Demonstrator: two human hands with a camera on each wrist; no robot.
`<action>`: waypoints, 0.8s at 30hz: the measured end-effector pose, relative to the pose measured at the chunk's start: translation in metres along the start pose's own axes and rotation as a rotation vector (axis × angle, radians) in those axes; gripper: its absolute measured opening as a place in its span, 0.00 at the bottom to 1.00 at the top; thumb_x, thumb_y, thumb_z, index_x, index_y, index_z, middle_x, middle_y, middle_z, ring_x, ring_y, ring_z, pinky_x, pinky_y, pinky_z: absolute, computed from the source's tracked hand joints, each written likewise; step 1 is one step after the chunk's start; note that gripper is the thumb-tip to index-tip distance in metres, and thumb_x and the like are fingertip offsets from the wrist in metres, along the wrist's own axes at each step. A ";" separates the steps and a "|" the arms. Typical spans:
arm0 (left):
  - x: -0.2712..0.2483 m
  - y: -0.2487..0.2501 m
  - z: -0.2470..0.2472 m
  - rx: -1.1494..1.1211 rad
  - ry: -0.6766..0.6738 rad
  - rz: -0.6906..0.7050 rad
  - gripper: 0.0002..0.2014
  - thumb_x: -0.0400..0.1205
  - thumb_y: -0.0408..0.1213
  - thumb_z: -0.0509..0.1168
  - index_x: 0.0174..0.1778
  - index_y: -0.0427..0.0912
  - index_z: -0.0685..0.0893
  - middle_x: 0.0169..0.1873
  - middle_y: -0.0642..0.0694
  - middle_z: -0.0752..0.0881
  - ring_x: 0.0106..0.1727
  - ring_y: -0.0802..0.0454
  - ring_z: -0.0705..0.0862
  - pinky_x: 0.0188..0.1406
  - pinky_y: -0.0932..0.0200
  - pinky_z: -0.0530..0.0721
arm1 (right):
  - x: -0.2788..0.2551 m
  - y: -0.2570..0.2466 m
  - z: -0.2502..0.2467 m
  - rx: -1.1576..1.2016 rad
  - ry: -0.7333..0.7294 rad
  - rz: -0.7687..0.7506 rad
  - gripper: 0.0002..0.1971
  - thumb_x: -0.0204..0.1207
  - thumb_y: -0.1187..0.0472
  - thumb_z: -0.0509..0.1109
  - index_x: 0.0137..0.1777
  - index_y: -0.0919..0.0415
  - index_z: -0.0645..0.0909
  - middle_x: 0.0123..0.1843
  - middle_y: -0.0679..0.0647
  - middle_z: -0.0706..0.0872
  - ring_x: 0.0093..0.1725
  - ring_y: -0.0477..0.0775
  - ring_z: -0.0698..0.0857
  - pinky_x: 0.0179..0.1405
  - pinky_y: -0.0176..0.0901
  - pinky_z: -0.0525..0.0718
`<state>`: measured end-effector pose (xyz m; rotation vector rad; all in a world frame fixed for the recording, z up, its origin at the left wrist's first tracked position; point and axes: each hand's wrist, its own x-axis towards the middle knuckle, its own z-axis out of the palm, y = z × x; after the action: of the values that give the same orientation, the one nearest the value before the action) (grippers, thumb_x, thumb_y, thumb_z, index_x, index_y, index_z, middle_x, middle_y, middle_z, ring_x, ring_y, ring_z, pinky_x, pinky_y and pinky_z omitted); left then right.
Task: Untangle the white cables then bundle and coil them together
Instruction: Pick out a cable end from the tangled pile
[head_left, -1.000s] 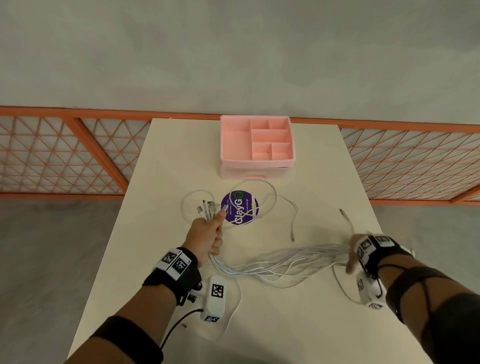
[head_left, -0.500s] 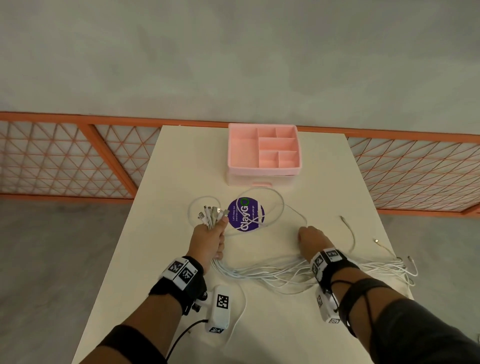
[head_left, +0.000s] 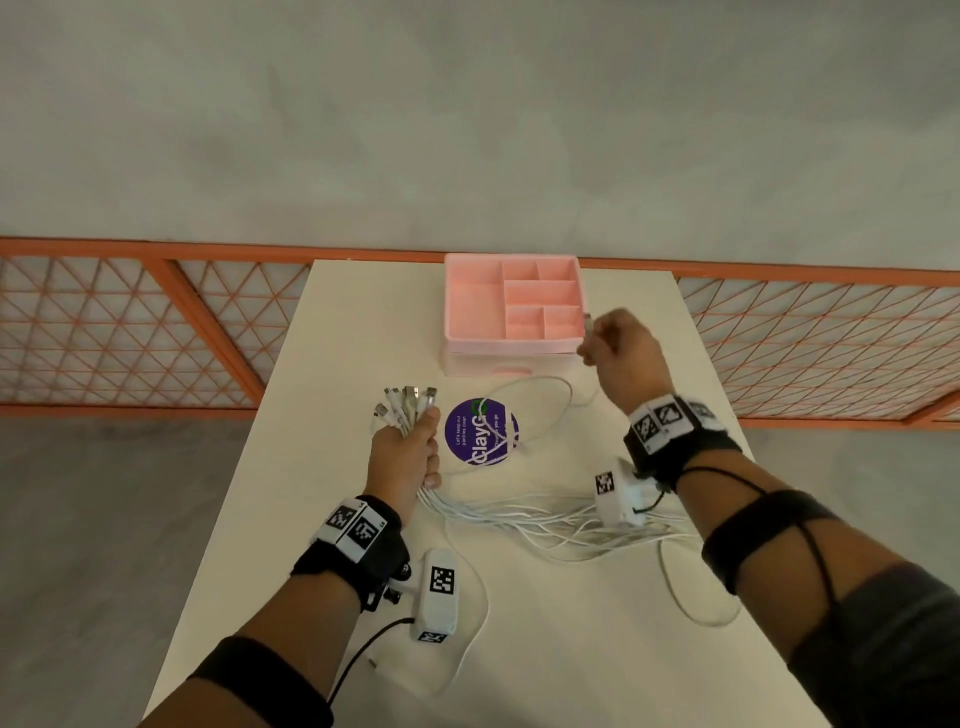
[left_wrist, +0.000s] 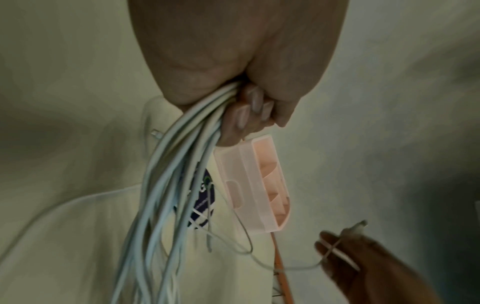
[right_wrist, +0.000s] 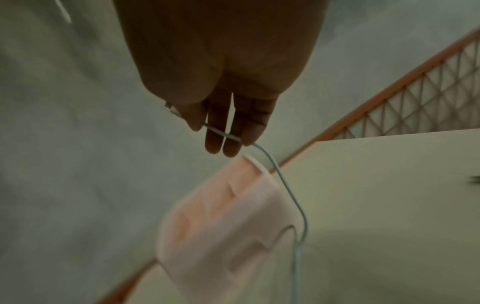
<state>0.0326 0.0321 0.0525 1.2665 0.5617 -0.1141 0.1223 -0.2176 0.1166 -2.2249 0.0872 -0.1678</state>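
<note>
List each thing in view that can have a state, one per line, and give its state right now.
Left hand: grips the bundle, plug ends up.
Bundle: gathered at the plugs, tails loose on the table.
Right hand: raised beside the organizer, pinches a single cable near its plug.
Single cable: lifted, trailing down to the table.
Organizer: open top, compartments empty.
Sticker: flat, a cable crossing it.

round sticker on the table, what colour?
Purple round sticker, white lettering, a little green; clearest in the head view.
</note>
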 end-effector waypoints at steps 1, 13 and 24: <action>0.000 0.004 0.002 -0.010 -0.014 0.039 0.15 0.85 0.43 0.69 0.33 0.43 0.78 0.23 0.49 0.73 0.18 0.57 0.66 0.16 0.65 0.63 | 0.004 -0.018 -0.004 0.098 -0.014 -0.004 0.01 0.83 0.64 0.65 0.49 0.58 0.76 0.41 0.54 0.90 0.38 0.52 0.89 0.36 0.41 0.83; -0.014 0.030 0.033 -0.170 -0.216 0.182 0.16 0.82 0.44 0.72 0.54 0.33 0.85 0.49 0.39 0.81 0.21 0.55 0.61 0.19 0.61 0.64 | -0.040 -0.078 0.044 0.636 -0.419 0.038 0.08 0.79 0.74 0.70 0.41 0.65 0.76 0.27 0.57 0.85 0.25 0.50 0.81 0.22 0.37 0.76; -0.012 -0.001 0.009 -0.068 -0.271 0.054 0.08 0.84 0.37 0.68 0.47 0.35 0.84 0.31 0.46 0.79 0.20 0.57 0.63 0.18 0.64 0.63 | 0.005 -0.085 -0.002 1.112 0.083 0.115 0.11 0.80 0.80 0.61 0.41 0.65 0.72 0.38 0.67 0.85 0.32 0.66 0.89 0.30 0.45 0.89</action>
<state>0.0248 0.0205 0.0593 1.1754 0.2951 -0.2165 0.1272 -0.1677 0.1848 -1.1019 0.1272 -0.1836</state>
